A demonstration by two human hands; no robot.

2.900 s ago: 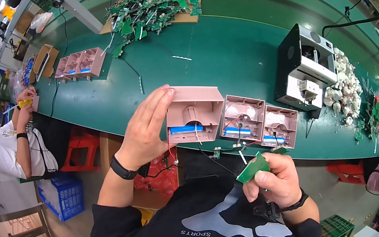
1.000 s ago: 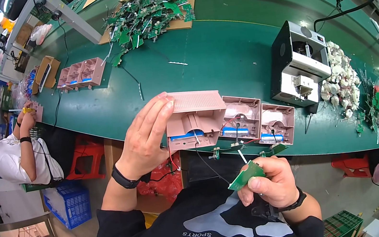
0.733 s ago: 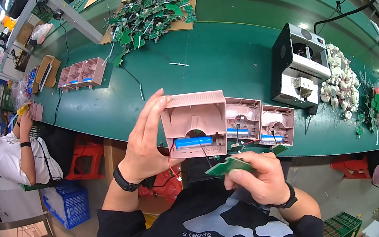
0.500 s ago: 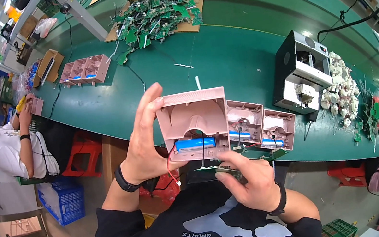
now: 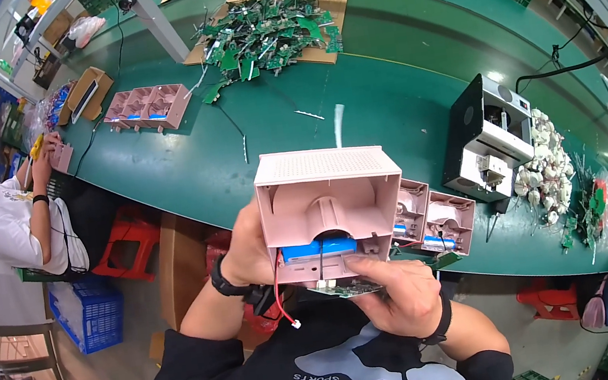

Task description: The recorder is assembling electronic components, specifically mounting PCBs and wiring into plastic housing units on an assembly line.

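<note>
Pink plastic housing [image 5: 331, 205]: there it is, held up in front of us over the green bench [image 5: 416, 104], open face towards us, perforated panel at twelve o'clock.
Green circuit board [image 5: 353, 287]: right at six o'clock on the housing, up against the lower lip; we see it nearly edge-on, long axis running about nine to three. Whether it truly touches the lip, we can't tell.
Right hand [image 5: 404, 292]: the nearer one to the board, coming in from four o'clock; index fingertip over the housing's lower ledge, thumb underneath, board pinched between thumb and lip side.
Left hand [image 5: 248, 248]: gripping the housing from nine o'clock; fingertips hidden behind it, so their spacing we can't tell.
Blue battery cell [image 5: 320, 248]: lying across the lower bay, just above the board, a thin black cable crossing it downward.
Red lead [image 5: 280, 294]: dangling at seven o'clock, white connector [image 5: 296, 323] free.
Neighbouring pink housings [image 5: 451, 216]: two of them, around three to four o'clock, the nearer partly covered.
Change from half a second ago: the perforated panel now faces us more, we've lost sight of the left fingers, and the board sits closer under the lip.
</note>
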